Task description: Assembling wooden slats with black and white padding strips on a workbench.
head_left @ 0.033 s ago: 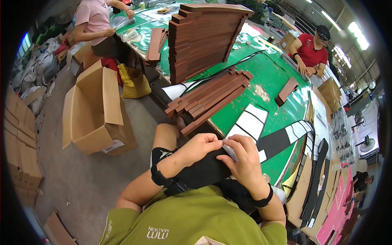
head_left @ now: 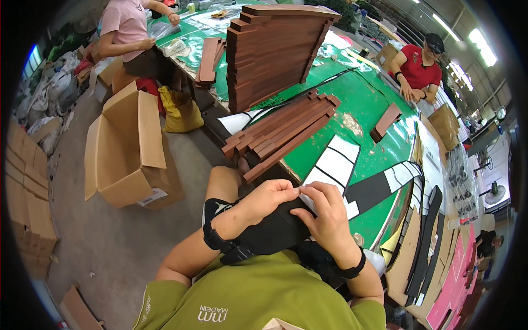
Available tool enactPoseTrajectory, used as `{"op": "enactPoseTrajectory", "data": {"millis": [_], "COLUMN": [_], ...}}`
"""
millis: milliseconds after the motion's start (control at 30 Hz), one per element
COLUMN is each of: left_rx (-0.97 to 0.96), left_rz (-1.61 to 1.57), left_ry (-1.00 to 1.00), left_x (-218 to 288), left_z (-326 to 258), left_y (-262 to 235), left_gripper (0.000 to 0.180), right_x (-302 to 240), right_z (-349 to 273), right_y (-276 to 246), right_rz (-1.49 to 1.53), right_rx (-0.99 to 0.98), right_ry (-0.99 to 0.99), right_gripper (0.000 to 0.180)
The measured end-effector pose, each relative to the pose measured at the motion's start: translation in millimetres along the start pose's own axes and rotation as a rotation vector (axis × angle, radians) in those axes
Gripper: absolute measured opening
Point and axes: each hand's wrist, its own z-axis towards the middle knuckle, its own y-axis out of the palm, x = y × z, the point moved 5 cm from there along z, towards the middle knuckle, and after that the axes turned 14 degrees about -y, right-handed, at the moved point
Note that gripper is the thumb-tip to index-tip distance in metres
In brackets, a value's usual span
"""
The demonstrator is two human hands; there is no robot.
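In front of my torso, my left hand point(head_left: 270, 201) and my right hand point(head_left: 328, 215) meet with their fingertips pinched together. Between and beneath them is a black strip point(head_left: 269, 232) resting over my lap, with a white, black-lined section point(head_left: 333, 162) stretching from the fingers onto the table. Both hands pinch at the strip's edge where black meets white; the exact spot is hidden by the fingers. Just beyond lies a second strip, its black part point(head_left: 369, 193) and white banded end reaching to the right.
Brown slats point(head_left: 291, 129) lie stacked on the green table point(head_left: 379, 91), before a tall brown slat stack point(head_left: 269, 60). An opened cardboard box point(head_left: 129, 148) stands on the floor at left. Two people work at the table's far side, one in pink point(head_left: 125, 27), one in red point(head_left: 421, 69).
The white section beyond my fingers has shifted slightly away and up, so more of its face shows. My hands have barely moved and keep their pinch.
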Motion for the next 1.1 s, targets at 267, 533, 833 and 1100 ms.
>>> {"op": "enactPoseTrajectory", "data": {"millis": [267, 533, 833, 1100], "left_rx": [-0.156, -0.016, 0.387, 0.763], "left_rz": [-0.383, -0.196, 1.113, 0.785], "left_ry": [-0.179, -0.039, 0.730, 0.427], "left_x": [-19.2, -31.2, 27.5, 17.3], "left_z": [4.3, 20.7, -14.5, -53.2], "left_y": [5.8, -1.4, -9.0, -41.3], "left_gripper": [0.016, 0.019, 0.019, 0.038], "right_x": [-1.4, -10.9, 20.8, 67.8], "right_z": [-11.7, -10.7, 7.9, -5.9], "right_y": [5.8, 18.1, -7.5, 95.6], "right_rz": [0.014, 0.000, 0.285, 1.045], "right_rx": [0.074, 0.014, 0.261, 0.265], "right_ry": [-0.021, -0.255, 0.241, 0.797], "right_gripper": [0.044, 0.019, 0.023, 0.018]}}
